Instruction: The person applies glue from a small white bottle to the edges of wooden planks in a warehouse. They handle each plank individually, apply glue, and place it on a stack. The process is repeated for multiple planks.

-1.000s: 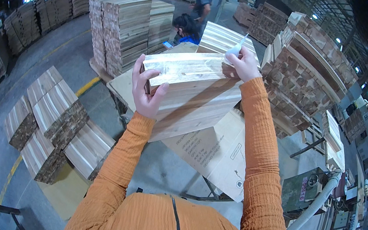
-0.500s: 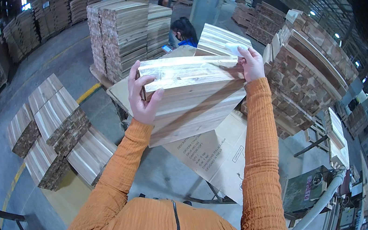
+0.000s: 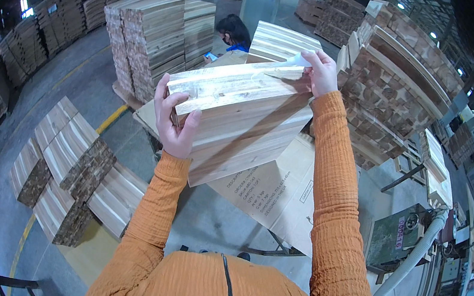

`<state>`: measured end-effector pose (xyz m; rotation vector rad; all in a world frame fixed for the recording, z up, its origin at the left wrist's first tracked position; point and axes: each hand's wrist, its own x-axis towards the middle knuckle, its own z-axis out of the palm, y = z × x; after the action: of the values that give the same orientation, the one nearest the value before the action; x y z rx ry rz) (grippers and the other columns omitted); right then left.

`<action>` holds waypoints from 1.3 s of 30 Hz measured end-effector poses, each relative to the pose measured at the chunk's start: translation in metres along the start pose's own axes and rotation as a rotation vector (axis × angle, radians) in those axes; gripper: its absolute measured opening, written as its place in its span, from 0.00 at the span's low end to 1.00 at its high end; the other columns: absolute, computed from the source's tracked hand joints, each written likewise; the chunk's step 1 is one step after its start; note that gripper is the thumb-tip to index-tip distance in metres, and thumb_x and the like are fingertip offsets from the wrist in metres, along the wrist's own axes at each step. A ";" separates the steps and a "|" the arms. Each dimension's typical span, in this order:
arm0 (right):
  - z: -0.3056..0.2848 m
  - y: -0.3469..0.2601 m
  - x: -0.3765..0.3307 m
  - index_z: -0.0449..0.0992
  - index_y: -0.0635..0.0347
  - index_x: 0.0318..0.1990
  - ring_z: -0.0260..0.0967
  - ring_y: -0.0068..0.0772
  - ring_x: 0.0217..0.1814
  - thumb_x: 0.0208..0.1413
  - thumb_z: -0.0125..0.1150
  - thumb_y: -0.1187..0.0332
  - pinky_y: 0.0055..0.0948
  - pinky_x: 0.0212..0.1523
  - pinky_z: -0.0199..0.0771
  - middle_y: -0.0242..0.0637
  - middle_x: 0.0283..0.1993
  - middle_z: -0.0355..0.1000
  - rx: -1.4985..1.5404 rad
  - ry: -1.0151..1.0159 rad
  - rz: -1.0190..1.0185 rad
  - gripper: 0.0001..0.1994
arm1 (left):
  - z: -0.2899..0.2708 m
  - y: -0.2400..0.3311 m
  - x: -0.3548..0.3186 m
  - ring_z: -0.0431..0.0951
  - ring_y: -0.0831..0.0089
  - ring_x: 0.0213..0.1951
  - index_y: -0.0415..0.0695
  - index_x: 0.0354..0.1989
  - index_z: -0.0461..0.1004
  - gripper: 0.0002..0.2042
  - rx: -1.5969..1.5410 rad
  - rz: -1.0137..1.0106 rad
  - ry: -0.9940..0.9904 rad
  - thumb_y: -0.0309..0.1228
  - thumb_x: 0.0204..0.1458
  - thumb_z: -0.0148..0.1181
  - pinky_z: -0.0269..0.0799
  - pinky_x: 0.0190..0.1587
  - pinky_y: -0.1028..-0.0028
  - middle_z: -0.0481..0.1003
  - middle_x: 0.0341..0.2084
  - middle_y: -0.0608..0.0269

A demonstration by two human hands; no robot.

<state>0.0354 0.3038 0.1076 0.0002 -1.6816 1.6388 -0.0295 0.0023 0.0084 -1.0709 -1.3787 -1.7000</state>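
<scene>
I hold a thick pale laminated wood board [image 3: 241, 121] raised in front of me, tilted with its long edge facing up. My left hand [image 3: 173, 116] grips its near left end, fingers wrapped over the edge. My right hand [image 3: 319, 72] pinches the far right corner, where a small white strip sticks out between the fingers. Both arms wear orange sleeves. Under the board lies a flat sheet of brown cardboard [image 3: 276, 193] on a work table.
Tall stacks of wood boards [image 3: 149, 39] stand ahead on the left and more stacks [image 3: 398, 80] on the right. Another person with dark hair [image 3: 232, 32] sits behind the table. Low piles of boards [image 3: 70, 173] lie on the floor at left. A green machine [image 3: 400, 237] stands at right.
The board has swung a little to the right and nearer to me, with both hands keeping their grip. My view has shifted slightly forward.
</scene>
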 end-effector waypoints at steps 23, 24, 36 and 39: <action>0.002 0.002 0.002 0.72 0.55 0.22 0.52 0.08 0.17 0.48 0.63 0.64 0.13 0.18 0.49 0.20 0.18 0.64 -0.115 -0.009 -0.011 0.09 | 0.003 0.003 0.001 0.56 0.57 0.61 0.44 0.41 0.68 0.14 0.032 -0.035 0.005 0.33 0.46 0.57 0.51 0.61 0.63 0.55 0.61 0.47; 0.002 0.001 0.002 0.72 0.55 0.22 0.52 0.08 0.17 0.48 0.63 0.64 0.13 0.18 0.49 0.20 0.18 0.64 -0.120 -0.007 -0.010 0.09 | 0.003 0.004 0.001 0.57 0.57 0.61 0.44 0.41 0.68 0.14 0.027 -0.038 0.007 0.33 0.46 0.57 0.51 0.61 0.63 0.55 0.61 0.47; 0.003 -0.001 0.001 0.72 0.54 0.21 0.52 0.08 0.17 0.48 0.62 0.64 0.13 0.18 0.49 0.19 0.18 0.63 -0.131 -0.018 -0.007 0.09 | 0.004 0.004 0.002 0.57 0.58 0.61 0.44 0.40 0.68 0.13 0.009 -0.033 0.012 0.31 0.45 0.57 0.52 0.60 0.64 0.55 0.61 0.47; 0.004 -0.002 -0.001 0.72 0.54 0.21 0.52 0.08 0.18 0.48 0.62 0.64 0.13 0.19 0.50 0.20 0.18 0.63 -0.144 -0.012 0.037 0.09 | 0.005 0.006 0.002 0.57 0.58 0.61 0.44 0.40 0.68 0.13 -0.004 -0.036 0.022 0.31 0.45 0.57 0.52 0.60 0.64 0.55 0.61 0.47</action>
<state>0.0352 0.2999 0.1095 -0.0927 -1.8157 1.5438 -0.0243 0.0057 0.0128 -1.0321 -1.3890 -1.7363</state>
